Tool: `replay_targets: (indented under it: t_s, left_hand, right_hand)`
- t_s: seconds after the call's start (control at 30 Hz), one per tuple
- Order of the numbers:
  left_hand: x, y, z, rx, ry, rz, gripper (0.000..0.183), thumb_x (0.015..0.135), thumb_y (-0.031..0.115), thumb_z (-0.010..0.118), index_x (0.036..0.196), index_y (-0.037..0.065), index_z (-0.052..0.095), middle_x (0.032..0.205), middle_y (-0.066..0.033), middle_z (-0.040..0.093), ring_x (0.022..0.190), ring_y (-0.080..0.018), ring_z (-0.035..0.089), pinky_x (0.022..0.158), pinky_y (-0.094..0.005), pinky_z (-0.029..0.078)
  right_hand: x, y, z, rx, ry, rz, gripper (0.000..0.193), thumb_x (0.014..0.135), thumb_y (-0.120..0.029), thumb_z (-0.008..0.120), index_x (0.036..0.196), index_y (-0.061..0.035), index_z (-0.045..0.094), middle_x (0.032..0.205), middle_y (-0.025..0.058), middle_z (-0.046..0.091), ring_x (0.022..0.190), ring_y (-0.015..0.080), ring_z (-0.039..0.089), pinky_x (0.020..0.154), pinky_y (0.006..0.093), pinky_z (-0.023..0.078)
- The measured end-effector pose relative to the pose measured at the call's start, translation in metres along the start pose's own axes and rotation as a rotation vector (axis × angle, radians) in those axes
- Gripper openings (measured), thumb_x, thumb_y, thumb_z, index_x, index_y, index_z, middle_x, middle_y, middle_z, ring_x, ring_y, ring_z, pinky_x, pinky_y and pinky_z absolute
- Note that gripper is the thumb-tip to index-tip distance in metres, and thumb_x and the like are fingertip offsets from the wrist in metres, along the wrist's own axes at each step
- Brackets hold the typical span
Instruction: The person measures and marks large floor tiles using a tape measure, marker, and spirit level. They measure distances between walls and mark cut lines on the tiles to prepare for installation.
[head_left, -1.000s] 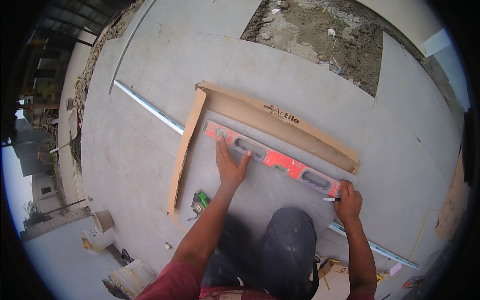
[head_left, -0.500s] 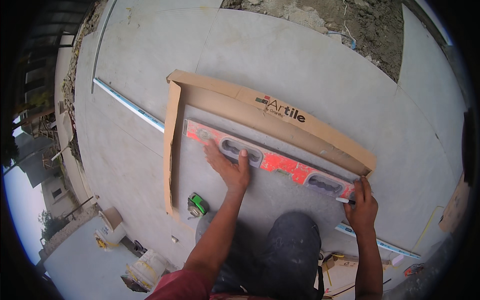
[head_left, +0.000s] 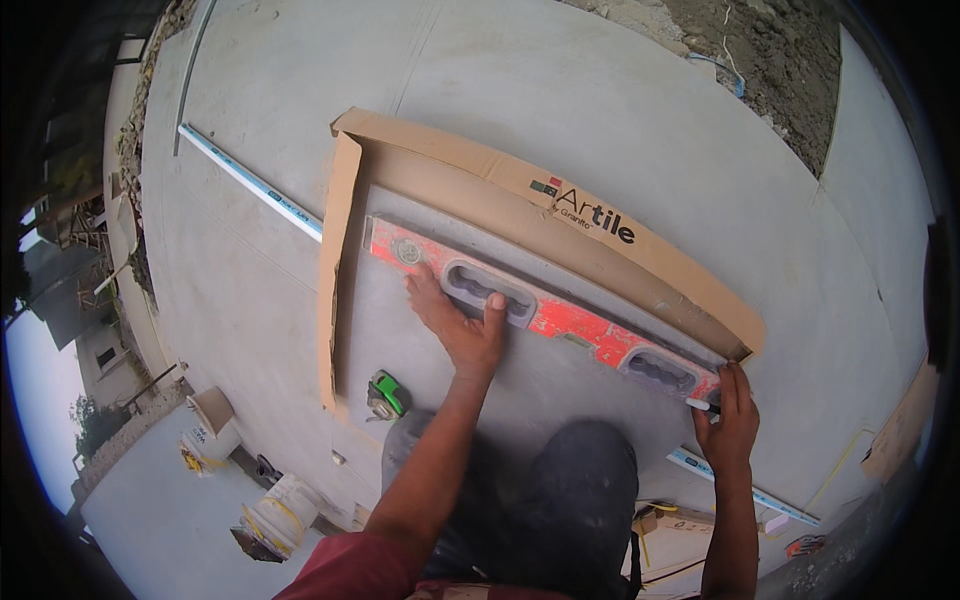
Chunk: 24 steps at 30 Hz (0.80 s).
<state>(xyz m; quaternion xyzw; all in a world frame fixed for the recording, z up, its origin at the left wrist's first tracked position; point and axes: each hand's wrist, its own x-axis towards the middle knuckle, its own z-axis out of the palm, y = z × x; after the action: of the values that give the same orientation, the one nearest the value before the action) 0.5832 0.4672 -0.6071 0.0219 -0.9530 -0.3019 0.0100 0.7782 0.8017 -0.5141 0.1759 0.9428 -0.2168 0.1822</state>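
Two pale buckets [head_left: 213,442] at the lower left, near each other. Then a blue-and-white bar [head_left: 250,183], slanting across the grey floor [head_left: 230,300] up to the outside of an open cardboard box [head_left: 341,270], its walls standing along the left and far sides of a large grey slab [head_left: 540,390]. Near the slab's lower left corner, a green tape measure [head_left: 389,394]. Next, the left hand [head_left: 460,330]: grip unclenched, fingers spread against the near edge of a red spirit level [head_left: 565,318], thumb by the left handle opening. Lies aslant on the slab, that scuffed level, roughly parallel to the far cardboard wall. At its right end, the right hand [head_left: 732,425]: grip closed on a white-ended marker [head_left: 700,404], fingertips at the level; cannot tell how firmly pressing. Farther right, another length of blue-and-white bar [head_left: 785,507]; cannot tell whether joined to the first.
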Motion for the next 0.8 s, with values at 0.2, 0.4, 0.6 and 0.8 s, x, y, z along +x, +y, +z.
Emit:
replay_targets:
  t_s: [0.2, 0.4, 0.6, 0.8]
  left_hand:
    - [0.001, 0.007, -0.002, 0.04, -0.007, -0.017, 0.109, 0.087, 0.058, 0.066, 0.158, -0.004, 0.012, 0.162, -0.0243, 0.021, 0.153, -0.0444, 0.007, 0.121, -0.0561, -0.001]
    - [0.003, 0.012, -0.007, 0.054, -0.031, -0.056, 0.107, 0.087, 0.056, 0.067, 0.158, -0.003, 0.013, 0.163, -0.0228, 0.022, 0.153, -0.0438, 0.007, 0.122, -0.0546, -0.001]
    - [0.004, 0.018, -0.005, 0.061, -0.009, -0.049, 0.102, 0.087, 0.049, 0.068, 0.158, -0.002, 0.015, 0.162, -0.0219, 0.024, 0.152, -0.0453, 0.009, 0.121, -0.056, -0.001]
    - [0.003, 0.012, -0.002, 0.059, 0.017, -0.02, 0.098, 0.088, 0.044, 0.068, 0.157, -0.003, 0.016, 0.162, -0.0224, 0.025, 0.152, -0.045, 0.009, 0.121, -0.0561, 0.0]
  right_hand:
    - [0.0, -0.001, 0.002, 0.02, 0.059, -0.035, 0.067, 0.074, -0.014, 0.079, 0.134, 0.001, 0.053, 0.136, 0.0269, 0.055, 0.124, 0.0454, 0.055, 0.1, 0.0487, 0.048]
    - [0.001, 0.0, 0.003, -0.004, 0.094, -0.094, 0.067, 0.075, -0.01, 0.081, 0.134, 0.0015, 0.052, 0.138, 0.0255, 0.053, 0.123, 0.0436, 0.057, 0.098, 0.0452, 0.051]
    - [-0.002, -0.003, 0.003, 0.006, 0.075, -0.07, 0.066, 0.074, -0.009, 0.081, 0.133, 0.0017, 0.053, 0.139, 0.026, 0.052, 0.123, 0.0444, 0.057, 0.098, 0.0455, 0.051]
    - [-0.001, -0.006, 0.001, 0.01, 0.088, -0.074, 0.065, 0.073, -0.01, 0.083, 0.13, 0.0027, 0.054, 0.139, 0.0267, 0.052, 0.123, 0.0443, 0.057, 0.099, 0.0451, 0.051]
